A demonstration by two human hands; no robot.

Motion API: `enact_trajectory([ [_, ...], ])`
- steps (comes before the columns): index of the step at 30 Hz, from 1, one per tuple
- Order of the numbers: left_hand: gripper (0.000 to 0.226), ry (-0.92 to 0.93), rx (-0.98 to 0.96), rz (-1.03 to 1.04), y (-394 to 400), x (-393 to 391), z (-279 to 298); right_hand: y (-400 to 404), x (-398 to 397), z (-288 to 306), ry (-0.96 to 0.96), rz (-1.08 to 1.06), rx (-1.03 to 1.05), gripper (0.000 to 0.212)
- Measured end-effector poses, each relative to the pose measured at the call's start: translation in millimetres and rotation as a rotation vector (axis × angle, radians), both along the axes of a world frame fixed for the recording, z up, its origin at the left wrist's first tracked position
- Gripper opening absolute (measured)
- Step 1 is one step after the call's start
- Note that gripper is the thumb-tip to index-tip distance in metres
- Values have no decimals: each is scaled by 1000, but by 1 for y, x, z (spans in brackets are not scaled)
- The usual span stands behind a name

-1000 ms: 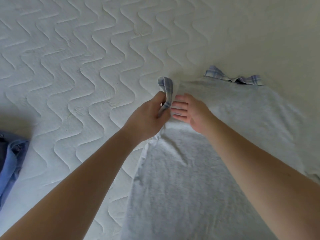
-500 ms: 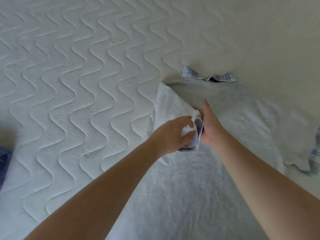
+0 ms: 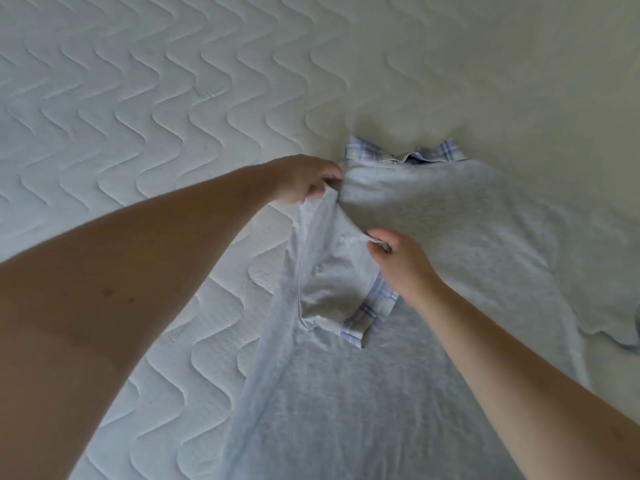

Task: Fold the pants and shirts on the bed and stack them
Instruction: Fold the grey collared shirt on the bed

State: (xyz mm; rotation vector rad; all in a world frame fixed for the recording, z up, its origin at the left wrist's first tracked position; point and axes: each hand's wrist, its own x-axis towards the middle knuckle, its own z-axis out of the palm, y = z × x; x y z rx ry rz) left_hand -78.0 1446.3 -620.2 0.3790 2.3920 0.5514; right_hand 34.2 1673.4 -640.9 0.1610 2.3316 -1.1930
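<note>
Head view looks down on a pale grey knit shirt (image 3: 433,244) with a blue-and-white plaid collar (image 3: 367,152), spread flat on a white quilted mattress (image 3: 138,98) stitched in wavy lines. Its collar end lies farthest from the person, and its body runs toward the bottom edge of the picture. No brand, label or writing can be read anywhere on the cloth or the mattress.

At the shirt's left shoulder, the left hand (image 3: 304,183) is closed, pinching the fabric just beside the collar. Close by, the right hand (image 3: 398,261) is also closed, its fingertips gripping the upper edge of the left short sleeve (image 3: 332,285). That sleeve is folded inward and lies on top of the shirt's body, with its plaid-trimmed cuff (image 3: 372,313) pointing toward the person. On the other side, the right sleeve (image 3: 595,299) lies spread out flat on the mattress.
</note>
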Motion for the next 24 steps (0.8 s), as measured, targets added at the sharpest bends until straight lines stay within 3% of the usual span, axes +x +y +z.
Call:
enact_trajectory([
  [8,37,-2,-320,-331,-13,-35,4,16,-8,-2,15,-61,-41,19],
  [14,26,74,-284,-287,-17,-40,0,27,-1,-2,-222,12,49,22],
  [20,39,152,-292,-155,-9,-33,-8,44,-9,-3,-137,-245,-56,14],
  [24,44,161,-330,-92,-4,-26,-17,60,-18,-3,38,-176,161,28],
])
